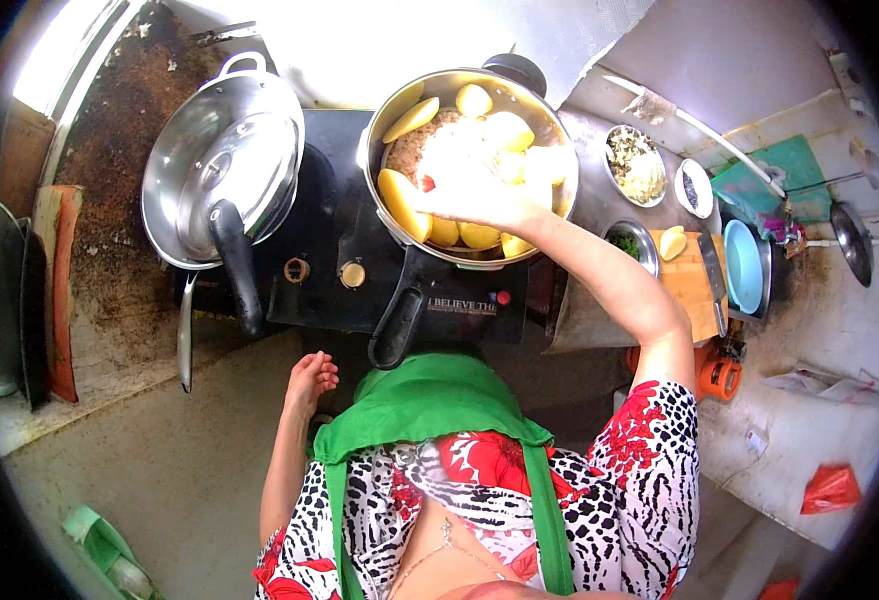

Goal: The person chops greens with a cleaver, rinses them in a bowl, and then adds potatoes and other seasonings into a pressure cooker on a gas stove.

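Note:
My right hand (477,199) reaches into a large steel pressure cooker pot (469,260) on the black stove; glare washes out its fingers, so whether they hold anything cannot be told. Yellow potato pieces (400,202) line the pot around a bowl of pale pinkish minced food (412,148). Below the stove's front edge, at my side, my left hand (313,377) hangs with its fingers curled and nothing visible in it. Left of the pot stands a steel pan with a glass lid (214,165) resting tilted in it. The pot's black handle (397,326) points towards me.
On the right counter are a bowl of chopped food (634,165), a small white dish (693,187), a bowl of chopped greens (627,244), and a wooden board (683,285) bearing potato pieces and a cleaver (709,262). A blue basin (743,266) stands beyond. An orange gas valve or burner part sits below.

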{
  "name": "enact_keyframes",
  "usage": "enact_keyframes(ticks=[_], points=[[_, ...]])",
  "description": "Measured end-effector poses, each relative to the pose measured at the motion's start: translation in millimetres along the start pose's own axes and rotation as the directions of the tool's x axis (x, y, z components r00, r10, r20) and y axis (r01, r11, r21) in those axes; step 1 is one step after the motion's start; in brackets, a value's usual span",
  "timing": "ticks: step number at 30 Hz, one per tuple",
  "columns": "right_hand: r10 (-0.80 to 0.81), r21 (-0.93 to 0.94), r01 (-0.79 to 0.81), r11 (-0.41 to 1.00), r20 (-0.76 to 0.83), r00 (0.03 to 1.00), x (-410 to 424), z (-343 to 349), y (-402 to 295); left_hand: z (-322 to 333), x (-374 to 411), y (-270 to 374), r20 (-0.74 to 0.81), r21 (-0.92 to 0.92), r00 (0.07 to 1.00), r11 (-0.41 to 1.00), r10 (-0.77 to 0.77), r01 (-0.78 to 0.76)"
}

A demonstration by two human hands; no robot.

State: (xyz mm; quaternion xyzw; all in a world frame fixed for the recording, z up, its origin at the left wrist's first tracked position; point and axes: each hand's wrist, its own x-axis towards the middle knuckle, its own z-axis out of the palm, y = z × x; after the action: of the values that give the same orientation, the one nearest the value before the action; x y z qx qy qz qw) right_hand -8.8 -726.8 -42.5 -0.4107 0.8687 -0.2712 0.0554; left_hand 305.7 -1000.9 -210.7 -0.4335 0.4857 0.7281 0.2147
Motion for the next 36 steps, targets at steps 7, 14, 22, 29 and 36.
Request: enact_keyframes(ticks=[7, 14, 22, 29, 36], points=[[-0.014, -0.124, 0.014, 0.992, -0.002, 1.0, 0.3, -1.8, 4.0, 6.1, -2.9, 1.8, -0.011, 0.008, 1.0, 1.0, -0.009, 0.009], [0.027, -0.068, -0.028, 0.997, -0.015, 1.0, -2.7, -4.0, 4.0, 6.8, -2.7, -0.5, -0.009, 0.011, 1.0, 1.0, -0.012, 0.012], [0.166, -0.051, -0.159, 0.986, 0.183, 0.969, 6.5, -13.2, -10.0, 7.5, -4.9, -3.9, -0.006, 0.009, 1.0, 1.0, -0.015, 0.015], [0.035, -0.062, -0.031, 0.998, 0.067, 0.997, 5.7, -4.4, 6.8, 8.8, -5.4, -6.0, -0.007, 0.028, 1.0, 0.999, -0.024, 0.024], [0.253, 0.149, -0.287, 0.946, 0.209, 0.944, 1.7, -40.7, -12.5, 10.3, -5.5, -5.5, -0.012, 0.025, 1.0, 0.999, -0.026, 0.027]])
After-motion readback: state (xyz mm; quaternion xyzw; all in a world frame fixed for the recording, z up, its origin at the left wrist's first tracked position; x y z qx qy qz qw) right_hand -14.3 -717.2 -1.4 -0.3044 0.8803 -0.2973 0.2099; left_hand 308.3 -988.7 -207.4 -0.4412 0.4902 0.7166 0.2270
